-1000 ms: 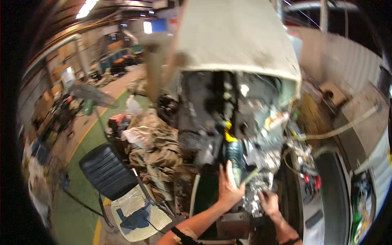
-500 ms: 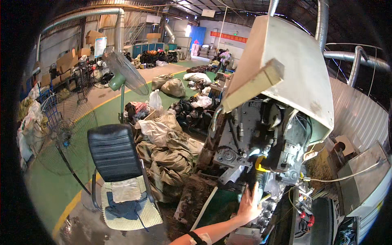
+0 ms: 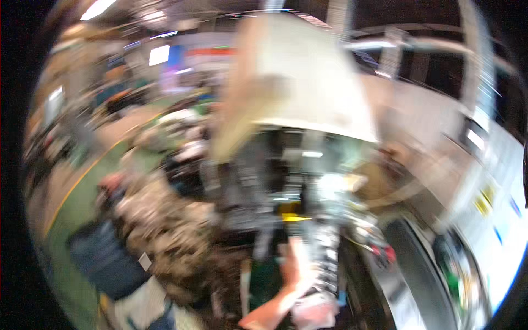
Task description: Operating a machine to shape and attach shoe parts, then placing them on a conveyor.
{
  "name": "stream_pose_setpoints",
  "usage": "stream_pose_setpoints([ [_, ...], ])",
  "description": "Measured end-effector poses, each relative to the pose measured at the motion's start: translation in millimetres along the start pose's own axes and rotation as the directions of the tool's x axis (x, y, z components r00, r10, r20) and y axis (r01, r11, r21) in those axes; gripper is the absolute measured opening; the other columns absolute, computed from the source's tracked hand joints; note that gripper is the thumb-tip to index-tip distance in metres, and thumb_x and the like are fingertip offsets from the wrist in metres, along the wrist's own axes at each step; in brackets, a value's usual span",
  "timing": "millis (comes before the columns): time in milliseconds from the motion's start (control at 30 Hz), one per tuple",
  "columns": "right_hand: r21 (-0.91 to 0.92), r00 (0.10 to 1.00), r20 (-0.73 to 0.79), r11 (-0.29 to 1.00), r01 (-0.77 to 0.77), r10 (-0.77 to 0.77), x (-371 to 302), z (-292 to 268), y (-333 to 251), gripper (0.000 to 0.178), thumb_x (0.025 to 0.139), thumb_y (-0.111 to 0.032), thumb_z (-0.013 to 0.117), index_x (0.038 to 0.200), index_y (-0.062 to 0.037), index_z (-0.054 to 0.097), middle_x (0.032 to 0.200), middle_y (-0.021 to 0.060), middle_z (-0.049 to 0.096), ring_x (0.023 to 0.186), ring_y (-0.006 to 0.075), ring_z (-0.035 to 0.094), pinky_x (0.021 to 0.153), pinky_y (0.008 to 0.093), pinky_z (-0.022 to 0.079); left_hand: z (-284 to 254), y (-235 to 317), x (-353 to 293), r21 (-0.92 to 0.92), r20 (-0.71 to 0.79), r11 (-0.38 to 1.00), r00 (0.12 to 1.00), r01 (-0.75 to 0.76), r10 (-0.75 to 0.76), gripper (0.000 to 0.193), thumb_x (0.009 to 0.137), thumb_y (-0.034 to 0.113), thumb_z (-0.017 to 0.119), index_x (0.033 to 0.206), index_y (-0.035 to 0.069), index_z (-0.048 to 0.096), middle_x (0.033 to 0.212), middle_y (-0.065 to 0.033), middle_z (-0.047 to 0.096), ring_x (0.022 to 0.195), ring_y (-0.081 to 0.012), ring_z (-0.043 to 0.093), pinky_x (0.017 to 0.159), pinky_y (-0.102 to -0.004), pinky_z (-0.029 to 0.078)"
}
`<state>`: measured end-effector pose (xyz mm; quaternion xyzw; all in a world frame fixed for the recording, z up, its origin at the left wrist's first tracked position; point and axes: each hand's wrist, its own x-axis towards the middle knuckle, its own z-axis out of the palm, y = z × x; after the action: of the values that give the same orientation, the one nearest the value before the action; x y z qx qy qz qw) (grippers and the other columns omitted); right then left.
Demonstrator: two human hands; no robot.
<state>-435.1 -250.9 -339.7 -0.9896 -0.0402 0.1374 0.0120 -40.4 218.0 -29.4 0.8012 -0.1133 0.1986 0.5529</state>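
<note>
The whole view is smeared by motion. My left hand (image 3: pixel 297 269) reaches up from the lower edge to the front of a machine with a large cream cover (image 3: pixel 313 77). Just beyond the fingers sits a yellow piece (image 3: pixel 293 211) on the machine's dark front. Blur hides how the fingers are set and whether they grip anything. Beside the left wrist, at the lower edge, is a pale pink shape (image 3: pixel 314 312); it may be my right hand, but its outline is too smeared to be sure. A row of shiny metal parts (image 3: pixel 328 258) runs right of my left hand.
Left of the machine lie brown sacks (image 3: pixel 165 214) in a heap. A black chair (image 3: pixel 113 261) stands at the lower left. To the right are a dark trough (image 3: pixel 418 264), a red item (image 3: pixel 385 254) and a white panel (image 3: pixel 495 214).
The view has swung to the right, so the machine and my left hand now appear further left. A pale pink shape has come in beside my left wrist. The picture has become blurred.
</note>
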Motion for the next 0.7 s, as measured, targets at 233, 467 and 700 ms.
stream_pose_setpoints([
  [233,0.849,0.482,-0.088,0.319,-0.421,0.872,-78.4,-164.9,-107.0,0.044,0.103,-0.042,0.053,0.105,-0.0016,0.069,0.085,0.0178,0.071,0.073,0.0256,0.067,0.072,0.0411,0.055,51.5,64.8,-42.6,0.202,-0.063,0.868,0.879,-0.453,0.473,0.092,0.062,0.012,0.087,0.141,0.000,0.041,0.128,-0.0214,0.050,0.124,-0.0376,0.049,0.108,-0.0498,0.040],
  [467,0.852,-0.562,0.412,-0.522,-0.041,0.717,-300.4,49.8,-287.9,0.041,0.098,-0.041,0.052,0.096,-0.0056,0.073,0.083,0.0087,0.073,0.079,0.0215,0.070,0.076,0.0389,0.057,168.9,182.4,-166.6,-0.378,0.259,0.713,0.672,-0.590,0.694,0.092,0.063,0.011,0.087,0.142,0.001,0.040,0.131,-0.0210,0.049,0.125,-0.0371,0.049,0.109,-0.0488,0.040],
  [700,0.237,-0.510,0.693,-0.507,0.829,-0.509,-316.5,131.6,-524.4,0.027,0.091,-0.016,0.061,0.108,0.0015,0.073,0.107,0.0190,0.075,0.097,0.0317,0.075,0.082,0.0409,0.060,238.4,258.3,-234.6,-0.521,0.375,0.627,0.504,-0.579,0.778,0.093,0.064,0.011,0.088,0.143,0.002,0.040,0.133,-0.0206,0.048,0.126,-0.0367,0.049,0.109,-0.0478,0.039],
])
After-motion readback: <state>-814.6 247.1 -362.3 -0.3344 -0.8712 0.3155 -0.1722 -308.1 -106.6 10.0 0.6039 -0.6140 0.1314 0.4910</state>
